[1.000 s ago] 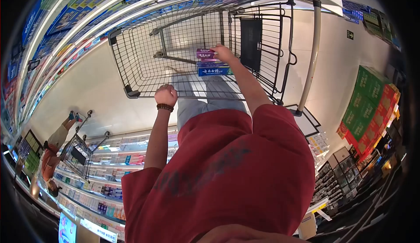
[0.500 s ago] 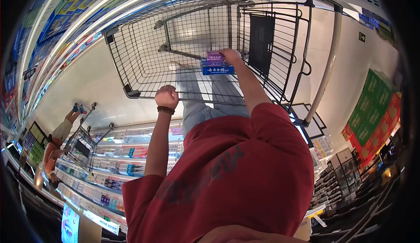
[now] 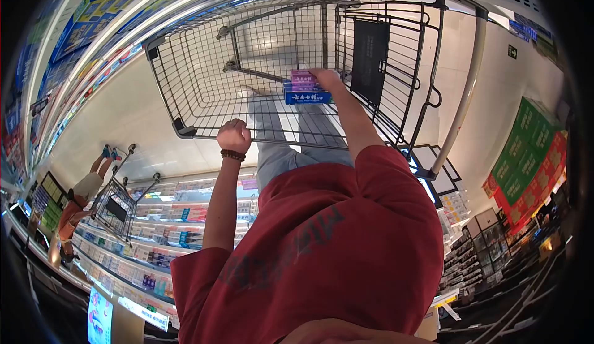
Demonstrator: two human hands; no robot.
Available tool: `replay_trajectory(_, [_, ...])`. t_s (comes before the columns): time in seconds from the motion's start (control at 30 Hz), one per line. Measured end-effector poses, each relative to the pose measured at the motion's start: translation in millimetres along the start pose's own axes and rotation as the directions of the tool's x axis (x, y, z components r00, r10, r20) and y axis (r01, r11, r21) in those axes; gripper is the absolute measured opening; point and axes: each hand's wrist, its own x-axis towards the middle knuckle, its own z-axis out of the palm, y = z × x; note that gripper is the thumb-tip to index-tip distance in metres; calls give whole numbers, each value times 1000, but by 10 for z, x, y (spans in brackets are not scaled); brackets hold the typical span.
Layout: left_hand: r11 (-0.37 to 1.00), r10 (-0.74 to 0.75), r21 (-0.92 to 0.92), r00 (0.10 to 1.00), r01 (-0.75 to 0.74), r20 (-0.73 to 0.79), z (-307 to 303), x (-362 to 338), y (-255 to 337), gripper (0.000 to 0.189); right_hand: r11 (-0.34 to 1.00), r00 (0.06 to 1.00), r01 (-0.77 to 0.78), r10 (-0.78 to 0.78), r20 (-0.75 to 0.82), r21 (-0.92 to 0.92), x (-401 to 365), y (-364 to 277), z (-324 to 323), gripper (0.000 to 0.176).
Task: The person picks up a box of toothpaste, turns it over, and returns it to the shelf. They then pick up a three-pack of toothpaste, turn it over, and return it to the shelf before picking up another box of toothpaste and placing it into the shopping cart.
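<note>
My right hand (image 3: 326, 79) reaches over the side of a wire shopping cart (image 3: 204, 72). Its fingers close around the right end of purple toothpaste boxes (image 3: 303, 79), stacked against a blue toothpaste box (image 3: 307, 98) with white lettering. The boxes are within the cart's outline, near the side closest to my body. With a beaded bracelet at the wrist, my left hand (image 3: 234, 136) is closed on the cart's near rim, left of the boxes. My legs show through the wire mesh.
Lit shelves (image 3: 68, 41) of packaged goods run along the upper left. Farther off at left, a person (image 3: 83, 198) stands by another cart (image 3: 117, 205). More shelves (image 3: 154, 239) stretch across the lower left. Green and red cartons (image 3: 526, 152) are stacked at right.
The toothpaste boxes tip slightly in my right hand, showing more of the purple box's lettered face. My left hand stays at the rim, shifted a touch left.
</note>
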Motion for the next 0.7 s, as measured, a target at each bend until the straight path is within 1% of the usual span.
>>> replay_trajectory(0.1, [1000, -1, -12, 1000, 1, 4, -2, 6, -9, 17, 999, 999, -34, 34, 34, -13, -19, -48, -61, 44])
replay_trajectory(0.2, [1000, -4, -16, 1000, 4, 13, 9, 11, -24, 17, 1000, 999, -30, 30, 32, -6, 6, -79, -110, 44])
replay_trajectory(0.3, [1000, -3, -12, 1000, 3, 6, 12, 7, -23, 17, 998, 998, -55, 54, 39, 23, 7, -112, -148, 40])
replay_trajectory(0.4, [1000, -6, -16, 1000, 6, -7, 16, 9, -24, 17, 992, 993, -101, 96, 63, 82, 29, -133, -176, 41])
replay_trajectory(0.5, [1000, -17, 3, 1000, 17, 22, 13, 15, -39, 17, 985, 980, -162, 153, 126, 63, 29, -190, -273, 41])
replay_trajectory(0.6, [1000, -9, -26, 999, 8, -46, 9, 11, -24, 14, 972, 968, -196, 170, 187, 127, 30, -250, -383, 42])
replay_trajectory(0.63, [1000, -19, -18, 999, 18, -34, 12, 5, -29, 14, 981, 967, -176, 155, 204, 88, 129, -135, -223, 42])
replay_trajectory(0.7, [1000, -21, -20, 999, 20, -29, 81, -8, -86, 15, 981, 978, -177, 166, 124, 83, 106, -132, -241, 38])
